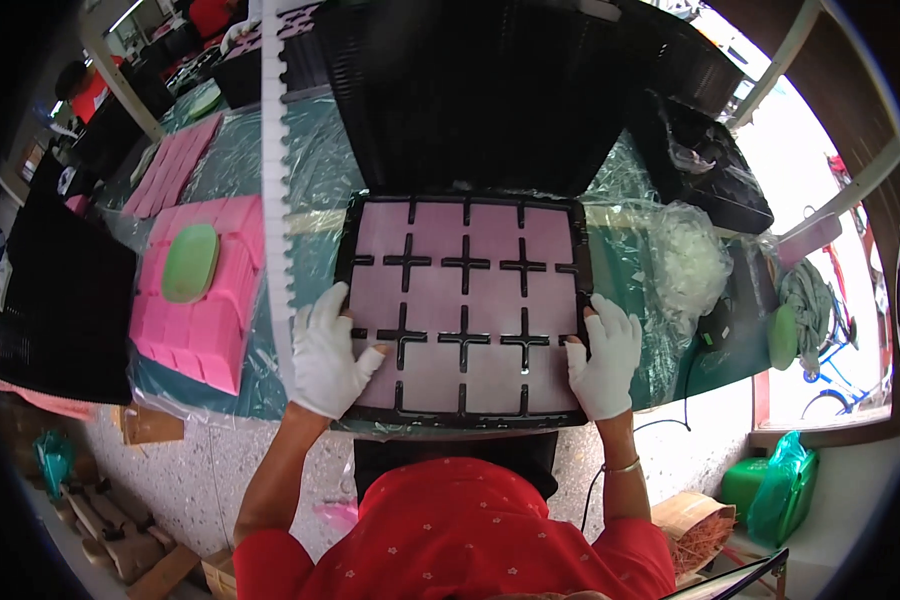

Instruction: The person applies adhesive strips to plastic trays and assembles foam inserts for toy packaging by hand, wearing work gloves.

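A shallow black case [464,412] lies in front of me on the table. Flat mauve-pink pieces [435,300] line its inside, between black cross-shaped dividers [464,338]. Behind it rises a large dark panel [480,110] that looks like its raised lid; whether the two are joined is hard to see. My left hand [330,360], in a white glove with bare fingertips, grips the case's left side. On the opposite side my right hand [606,358], gloved alike, grips the right edge. Both thumbs point inward over the rim, while the other fingers curl along the outside.
Left of the case, bright pink moulded foam [195,340] carries a green oval dish [190,262]. A white notched upright [274,200] stands beside my left hand. Crumpled clear plastic [688,260] and an open black case [705,165] lie right. Another person [85,90] is at far left.
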{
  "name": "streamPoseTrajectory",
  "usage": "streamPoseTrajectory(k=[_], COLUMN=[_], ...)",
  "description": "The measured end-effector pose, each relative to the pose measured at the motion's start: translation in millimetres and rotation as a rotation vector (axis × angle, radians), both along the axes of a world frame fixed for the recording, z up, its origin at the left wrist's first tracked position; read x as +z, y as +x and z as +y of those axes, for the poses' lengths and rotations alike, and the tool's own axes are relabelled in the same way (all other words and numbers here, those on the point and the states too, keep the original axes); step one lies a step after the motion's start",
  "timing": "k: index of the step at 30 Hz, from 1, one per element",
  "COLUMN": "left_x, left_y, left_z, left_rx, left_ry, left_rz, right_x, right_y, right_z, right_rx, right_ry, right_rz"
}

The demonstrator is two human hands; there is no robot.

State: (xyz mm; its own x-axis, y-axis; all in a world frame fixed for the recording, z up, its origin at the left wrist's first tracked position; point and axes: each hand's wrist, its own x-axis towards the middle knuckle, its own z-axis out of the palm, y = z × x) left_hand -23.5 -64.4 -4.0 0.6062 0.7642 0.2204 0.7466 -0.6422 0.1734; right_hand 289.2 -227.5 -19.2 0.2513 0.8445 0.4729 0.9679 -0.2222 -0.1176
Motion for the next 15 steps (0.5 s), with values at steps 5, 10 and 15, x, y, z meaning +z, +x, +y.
streamPoseTrajectory(k=[5, 10, 15], left_x=[-24, -27, -29], left_y=[-14, -3, 4], left_z=[23, 37, 50], left_rx=[0.207, 0.327, 0.281], left_ry=[-0.125, -0.134, -0.105], left_rz=[-0.211, -0.089, 0.064], right_x=[0, -7, -21], right_y=[-2, 0, 26], right_z=[-16, -10, -10], right_rx=[-0.156, -0.228, -0.237], right_ry=[-0.092, -0.071, 0.063], right_rz=[0.320, 0.416, 0.831])
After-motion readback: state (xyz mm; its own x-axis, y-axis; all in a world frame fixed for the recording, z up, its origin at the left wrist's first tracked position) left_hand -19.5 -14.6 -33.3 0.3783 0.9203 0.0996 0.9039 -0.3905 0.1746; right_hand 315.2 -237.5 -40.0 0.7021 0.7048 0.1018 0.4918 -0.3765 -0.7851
